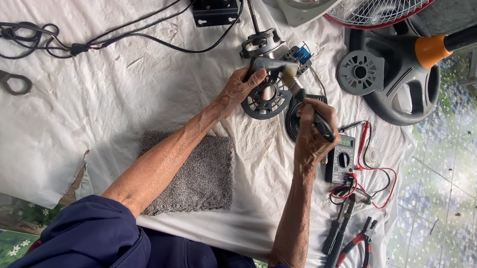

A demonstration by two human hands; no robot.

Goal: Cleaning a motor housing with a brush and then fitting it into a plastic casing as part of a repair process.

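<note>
Two hands share this: my left hand grips the grey motor housing steady while my right hand, closed around the brush, should sweep lightly, bristles seemingly touching the rim.

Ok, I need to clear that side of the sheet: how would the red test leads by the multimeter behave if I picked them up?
The red test leads would likely be floppy and light, since they lie in loose loops. They may drag the multimeter, because they seem plugged into it. They could also snag the red-handled pliers nearby.
</note>
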